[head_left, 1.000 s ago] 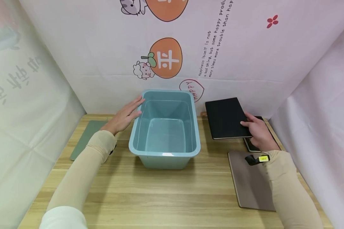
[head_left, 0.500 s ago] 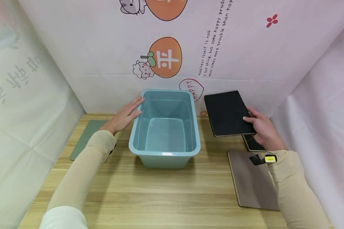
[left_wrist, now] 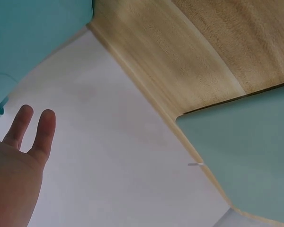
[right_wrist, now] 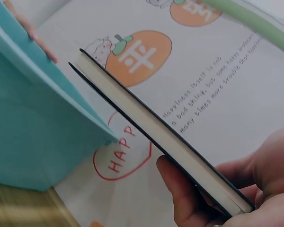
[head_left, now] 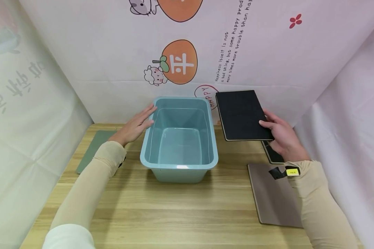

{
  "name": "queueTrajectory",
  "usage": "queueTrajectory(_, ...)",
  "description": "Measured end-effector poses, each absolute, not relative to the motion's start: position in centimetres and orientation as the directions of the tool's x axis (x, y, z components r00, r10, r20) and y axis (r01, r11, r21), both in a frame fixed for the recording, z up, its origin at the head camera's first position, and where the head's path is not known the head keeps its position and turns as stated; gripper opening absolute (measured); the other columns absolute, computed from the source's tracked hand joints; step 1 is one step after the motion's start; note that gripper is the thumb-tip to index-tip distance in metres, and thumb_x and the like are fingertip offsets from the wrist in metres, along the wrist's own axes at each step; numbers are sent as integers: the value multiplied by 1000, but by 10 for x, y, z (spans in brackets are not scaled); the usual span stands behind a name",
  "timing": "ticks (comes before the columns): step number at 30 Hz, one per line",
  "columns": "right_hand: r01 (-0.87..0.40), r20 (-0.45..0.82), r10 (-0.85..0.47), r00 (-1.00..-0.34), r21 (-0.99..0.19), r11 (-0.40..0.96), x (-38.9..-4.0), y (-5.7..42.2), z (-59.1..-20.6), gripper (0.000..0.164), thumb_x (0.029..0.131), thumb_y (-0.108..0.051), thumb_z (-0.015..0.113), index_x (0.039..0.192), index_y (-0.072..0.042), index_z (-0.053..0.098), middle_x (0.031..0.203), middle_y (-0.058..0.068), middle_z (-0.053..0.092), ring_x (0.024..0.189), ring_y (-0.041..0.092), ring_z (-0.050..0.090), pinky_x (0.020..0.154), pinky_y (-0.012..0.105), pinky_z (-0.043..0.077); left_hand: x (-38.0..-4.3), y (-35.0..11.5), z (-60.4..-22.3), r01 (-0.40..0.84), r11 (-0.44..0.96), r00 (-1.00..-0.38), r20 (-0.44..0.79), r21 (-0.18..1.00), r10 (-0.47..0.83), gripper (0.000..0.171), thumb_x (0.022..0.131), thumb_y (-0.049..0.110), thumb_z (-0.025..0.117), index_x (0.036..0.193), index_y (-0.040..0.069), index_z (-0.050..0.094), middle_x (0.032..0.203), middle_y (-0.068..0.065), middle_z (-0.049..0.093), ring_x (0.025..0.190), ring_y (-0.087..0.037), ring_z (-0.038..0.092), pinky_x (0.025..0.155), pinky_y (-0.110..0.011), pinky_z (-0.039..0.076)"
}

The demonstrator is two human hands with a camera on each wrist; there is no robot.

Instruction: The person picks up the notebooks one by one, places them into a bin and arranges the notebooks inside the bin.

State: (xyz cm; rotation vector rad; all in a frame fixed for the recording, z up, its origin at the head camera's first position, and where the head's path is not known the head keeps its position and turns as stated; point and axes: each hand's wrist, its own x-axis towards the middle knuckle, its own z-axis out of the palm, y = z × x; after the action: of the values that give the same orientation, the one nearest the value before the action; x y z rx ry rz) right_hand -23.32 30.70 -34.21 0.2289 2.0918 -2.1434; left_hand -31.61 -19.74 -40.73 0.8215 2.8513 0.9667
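A black notebook (head_left: 241, 116) is held up off the table by my right hand (head_left: 282, 136), thumb on its cover and fingers beneath. The right wrist view shows the notebook (right_wrist: 161, 132) edge-on, its pale pages between dark covers, close to the bin. My left hand (head_left: 134, 127) lies with straight fingers on the left rim of the light blue plastic bin (head_left: 182, 167). In the left wrist view two straight fingers of that hand (left_wrist: 19, 161) show beside the bin wall (left_wrist: 33, 33). Inside the bin only its bare bottom shows.
Another black notebook (head_left: 274, 155) lies partly hidden under my right hand. In front of it lies a brown notebook (head_left: 275, 195), partly covered by my sleeve. A green notebook (head_left: 95, 148) rests at the table's left. White printed cloth (head_left: 261, 62) hangs behind and at both sides.
My right hand has lifted the black notebook higher and, over the last half second, moved it left toward the bin. The left hand has stayed on the rim.
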Motion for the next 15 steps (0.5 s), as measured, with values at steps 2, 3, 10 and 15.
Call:
queueTrajectory(2, 198, -198, -7, -980, -979, -47, -234, 302, -341, 69, 104, -25, 58, 161, -39, 22, 173, -7, -3, 161, 21, 6, 131, 39, 10, -316, -197, -407, 471, 671, -863, 141, 573, 486, 61, 109, 49, 34, 165, 32, 15, 174, 13, 0, 162, -27, 5, 126, -65, 10)
queueTrajectory(3, 195, -194, -15, -981, -980, -43, -234, 300, -340, 69, 105, -25, 57, 162, -38, 21, 173, -6, -3, 161, 21, 8, 131, 37, 14, -315, -197, -407, 468, 672, -864, 136, 574, 485, 62, 109, 49, 34, 165, 32, 15, 173, 14, 0, 162, -27, 5, 126, -65, 9)
queueTrajectory(10, 132, -123, -75, -990, -981, -142, -234, 288, -338, 73, 105, -17, 57, 165, -24, 17, 156, -4, 32, 140, 11, 46, 97, 12, 51, -313, -197, -406, 455, 675, -870, 126, 581, 477, 61, 109, 50, 35, 164, 36, 14, 173, 18, -1, 162, -23, 4, 127, -64, 10)
queueTrajectory(15, 100, -79, -117, -990, -978, -181, -233, 281, -336, 74, 104, -13, 57, 165, -16, 15, 130, -9, 44, 110, -2, 64, 93, 15, 55, -314, -197, -406, 463, 672, -865, 132, 578, 483, 62, 109, 50, 35, 165, 34, 14, 173, 17, -1, 162, -24, 4, 127, -64, 10)
